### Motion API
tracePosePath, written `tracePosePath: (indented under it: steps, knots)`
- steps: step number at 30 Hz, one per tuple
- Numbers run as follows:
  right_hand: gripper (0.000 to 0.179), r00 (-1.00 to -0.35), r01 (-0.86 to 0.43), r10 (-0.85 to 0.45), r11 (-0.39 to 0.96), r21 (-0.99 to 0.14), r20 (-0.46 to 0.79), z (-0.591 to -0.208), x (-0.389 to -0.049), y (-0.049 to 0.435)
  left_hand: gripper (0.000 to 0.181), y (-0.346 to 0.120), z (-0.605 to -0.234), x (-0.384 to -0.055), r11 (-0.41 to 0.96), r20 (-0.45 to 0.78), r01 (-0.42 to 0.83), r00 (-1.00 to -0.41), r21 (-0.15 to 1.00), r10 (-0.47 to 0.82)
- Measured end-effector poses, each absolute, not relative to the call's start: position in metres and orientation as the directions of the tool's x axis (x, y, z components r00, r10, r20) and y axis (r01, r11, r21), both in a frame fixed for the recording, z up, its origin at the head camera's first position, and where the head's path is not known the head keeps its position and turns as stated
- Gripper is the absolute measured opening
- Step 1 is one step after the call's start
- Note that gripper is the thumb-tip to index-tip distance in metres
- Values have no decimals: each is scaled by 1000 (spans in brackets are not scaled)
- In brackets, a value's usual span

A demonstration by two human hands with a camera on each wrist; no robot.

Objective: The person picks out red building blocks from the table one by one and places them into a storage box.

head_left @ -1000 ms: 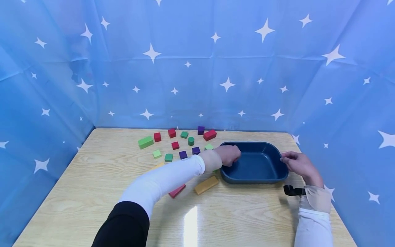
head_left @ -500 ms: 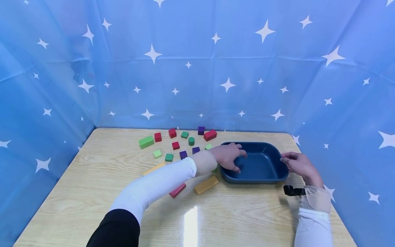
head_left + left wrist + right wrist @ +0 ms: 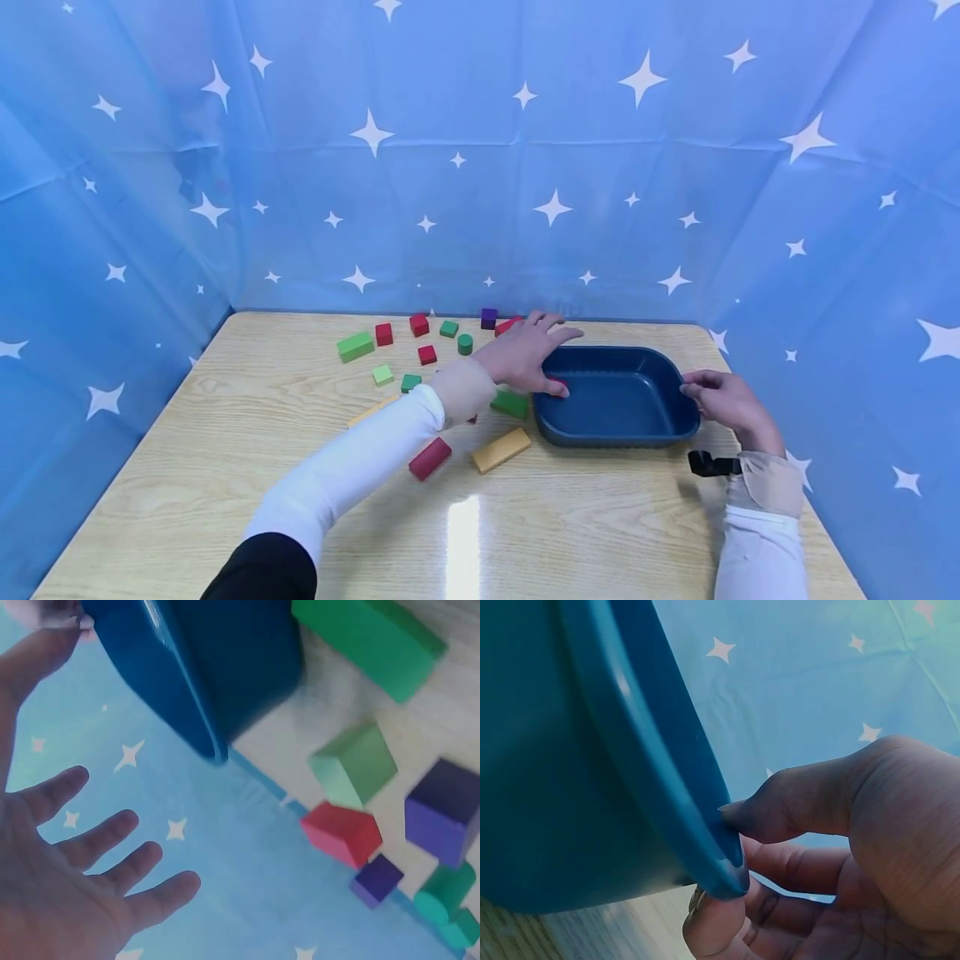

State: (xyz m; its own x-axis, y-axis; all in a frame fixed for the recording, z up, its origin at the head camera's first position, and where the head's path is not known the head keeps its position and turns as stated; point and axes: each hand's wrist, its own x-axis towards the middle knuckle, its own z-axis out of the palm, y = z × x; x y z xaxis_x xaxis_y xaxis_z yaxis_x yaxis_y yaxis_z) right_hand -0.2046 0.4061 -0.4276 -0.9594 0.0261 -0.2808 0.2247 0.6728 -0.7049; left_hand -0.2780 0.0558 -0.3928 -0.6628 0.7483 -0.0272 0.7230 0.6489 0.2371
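A dark blue oblong tub (image 3: 618, 440) stands on the right side of the table. My left hand (image 3: 522, 357) is over its left rim, fingers spread and apart from one another. Beside the left thumb, inside the tub, a small red piece (image 3: 558, 387) shows, partly hidden. The left wrist view has the same hand (image 3: 79, 877) with nothing in the palm. At the tub's right end my right hand (image 3: 729, 403) pinches the rim, thumb inside and fingers outside, as the right wrist view confirms at the rim (image 3: 676, 802). A green block (image 3: 510, 405) lies just left of the tub.
Loose blocks spread left of the tub: red cubes (image 3: 418, 325), a light green block (image 3: 355, 347), a green cylinder (image 3: 465, 344), a purple cube (image 3: 489, 318). A tan block (image 3: 501, 451) and a dark red block (image 3: 431, 459) lie nearer. A starry blue curtain (image 3: 465, 192) backs the table.
The left hand, curled inside the tub a second ago, has spread its fingers and moved left and back over the rim. The red piece in the tub has come into sight. The right hand stays put.
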Motion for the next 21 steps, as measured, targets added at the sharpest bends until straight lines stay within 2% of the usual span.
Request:
tracePosePath:
  steps: [21]
  knots:
    - [48, -964, 212, 27, 682, -700, -265, -431, -204, 409, 102, -11, -382, -303, 758, 95, 611, -789, 229, 607]
